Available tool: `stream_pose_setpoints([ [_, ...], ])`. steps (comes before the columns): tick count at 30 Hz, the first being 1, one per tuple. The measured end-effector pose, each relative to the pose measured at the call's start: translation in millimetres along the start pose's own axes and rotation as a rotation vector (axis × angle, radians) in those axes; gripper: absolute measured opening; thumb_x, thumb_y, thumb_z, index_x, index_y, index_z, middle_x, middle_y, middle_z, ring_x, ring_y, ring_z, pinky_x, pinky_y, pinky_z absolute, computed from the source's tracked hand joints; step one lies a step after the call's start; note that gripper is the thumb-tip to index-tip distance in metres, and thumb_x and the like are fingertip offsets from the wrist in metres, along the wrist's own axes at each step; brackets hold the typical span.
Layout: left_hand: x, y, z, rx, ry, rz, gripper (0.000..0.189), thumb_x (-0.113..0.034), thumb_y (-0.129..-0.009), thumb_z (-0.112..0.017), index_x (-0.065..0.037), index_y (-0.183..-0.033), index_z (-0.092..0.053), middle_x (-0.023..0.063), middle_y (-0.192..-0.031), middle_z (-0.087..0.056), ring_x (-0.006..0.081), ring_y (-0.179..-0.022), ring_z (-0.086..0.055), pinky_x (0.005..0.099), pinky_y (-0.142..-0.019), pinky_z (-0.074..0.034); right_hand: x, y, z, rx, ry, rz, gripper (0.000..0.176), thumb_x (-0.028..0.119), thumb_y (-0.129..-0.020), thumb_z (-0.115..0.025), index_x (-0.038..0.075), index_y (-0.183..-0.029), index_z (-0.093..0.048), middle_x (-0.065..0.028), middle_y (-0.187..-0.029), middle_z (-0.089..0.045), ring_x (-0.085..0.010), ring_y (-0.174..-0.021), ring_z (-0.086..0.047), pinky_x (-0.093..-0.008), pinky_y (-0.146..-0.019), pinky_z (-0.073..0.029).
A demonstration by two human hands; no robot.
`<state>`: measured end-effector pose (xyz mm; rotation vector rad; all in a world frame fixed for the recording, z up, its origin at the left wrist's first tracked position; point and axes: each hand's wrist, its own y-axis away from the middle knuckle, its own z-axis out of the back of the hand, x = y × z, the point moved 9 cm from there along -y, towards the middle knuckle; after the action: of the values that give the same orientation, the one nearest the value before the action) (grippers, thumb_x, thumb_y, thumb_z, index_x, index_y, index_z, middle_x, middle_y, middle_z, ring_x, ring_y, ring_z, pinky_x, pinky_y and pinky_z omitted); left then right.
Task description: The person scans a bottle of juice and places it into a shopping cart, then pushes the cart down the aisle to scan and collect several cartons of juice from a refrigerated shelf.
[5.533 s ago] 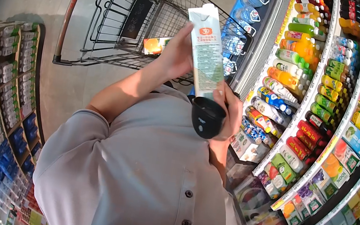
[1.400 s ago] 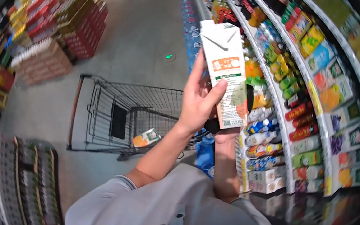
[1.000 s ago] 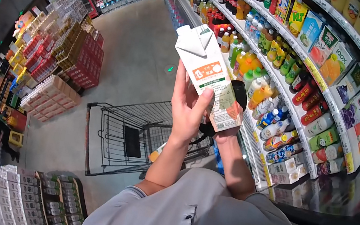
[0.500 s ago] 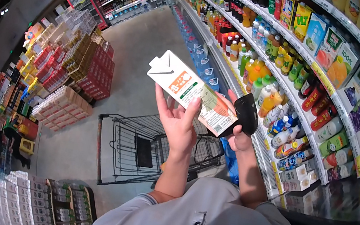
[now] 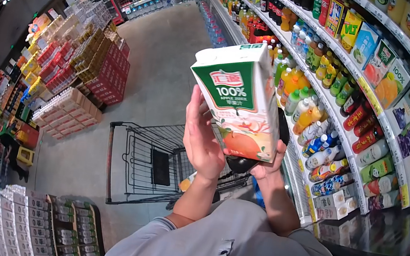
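A tall apple juice carton [image 5: 237, 101], green and white with an apple picture low on its front, is held up tilted in front of me. My left hand [image 5: 203, 141] grips its lower left side, fingers along the edge and partly behind it. At the lower right, my right hand [image 5: 271, 164] holds the carton by its corner, thumb on the side face. A glossy black object [image 5: 241, 164] sits under and behind the carton against my right hand; its kind is mostly hidden.
A wire shopping cart [image 5: 146, 164] stands just below my hands. To the right, curved shelves [image 5: 358, 81] hold many bottles and cartons. Stacked boxes [image 5: 69, 107] stand on the left, with packs [image 5: 29, 223] at lower left. A person [image 5: 11, 151] is at far left.
The juice carton has been turned from its text-covered side to its green front and stands more upright. My left hand has shifted lower along it, and the black object is now mostly behind.
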<state>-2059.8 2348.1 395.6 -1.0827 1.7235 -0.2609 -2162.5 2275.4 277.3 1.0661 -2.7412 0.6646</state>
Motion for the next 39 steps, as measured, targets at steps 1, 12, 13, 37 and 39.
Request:
stream_pose_setpoints([
  [1, 6.9, 2.0, 7.0, -0.024, 0.014, 0.025, 0.066, -0.042, -0.109, -0.029, 0.006, -0.155, -0.029, 0.0218, -0.148, -0.047, 0.0274, -0.132, -0.05, 0.0431, -0.111, -0.038, -2.9, 0.4, -5.6, 0.089, -0.124, 0.0, 0.098, 0.044, -0.084, -0.075, 0.006, -0.158, -0.024, -0.025, -0.158, -0.032, -0.0486, -0.138, -0.042, -0.076, -0.101, -0.043],
  [12, -6.2, 0.6, 1.8, 0.06, -0.049, -0.031, 0.058, -0.031, -0.106, -0.037, 0.01, -0.148, -0.039, 0.0207, -0.144, -0.051, 0.0282, -0.135, -0.049, 0.0434, -0.114, -0.036, -13.7, 5.0, 9.9, 0.074, -0.326, -0.095, 0.112, 0.056, -0.077, -0.081, 0.015, -0.16, -0.019, -0.0297, -0.158, -0.029, -0.0656, -0.13, -0.041, -0.0809, -0.096, -0.041],
  [13, -4.1, 1.3, 2.5, 0.066, -0.046, -0.021, 0.058, -0.03, -0.106, -0.039, 0.011, -0.147, -0.039, 0.0206, -0.144, -0.051, 0.028, -0.135, -0.049, 0.0429, -0.114, -0.036, -12.0, 4.8, 8.0, 0.092, -0.337, -0.085, 0.111, 0.055, -0.077, -0.081, 0.015, -0.16, -0.019, -0.0295, -0.158, -0.029, -0.0659, -0.129, -0.041, -0.0808, -0.095, -0.042],
  [37, 53.7, 2.7, 17.2, -0.146, 0.392, 0.343, 0.047, -0.036, -0.108, -0.043, -0.002, -0.14, -0.047, 0.0131, -0.134, -0.062, 0.0249, -0.117, -0.065, 0.0422, -0.1, -0.053, 17.3, 12.4, 6.0, -0.079, 0.177, -0.129, 0.063, 0.047, -0.102, -0.056, 0.003, -0.146, -0.046, -0.0137, -0.139, -0.061, -0.025, -0.129, -0.059, -0.0416, -0.105, -0.05],
  [39, 65.9, 1.8, 23.8, -0.161, 0.493, 0.46, 0.047, -0.037, -0.108, -0.044, -0.003, -0.141, -0.048, 0.013, -0.134, -0.062, 0.0252, -0.118, -0.064, 0.043, -0.101, -0.053, 28.3, 13.4, 5.8, -0.108, 0.364, -0.073, 0.056, 0.039, -0.101, -0.061, 0.003, -0.142, -0.05, -0.0132, -0.134, -0.063, -0.0238, -0.122, -0.062, -0.0415, -0.102, -0.052],
])
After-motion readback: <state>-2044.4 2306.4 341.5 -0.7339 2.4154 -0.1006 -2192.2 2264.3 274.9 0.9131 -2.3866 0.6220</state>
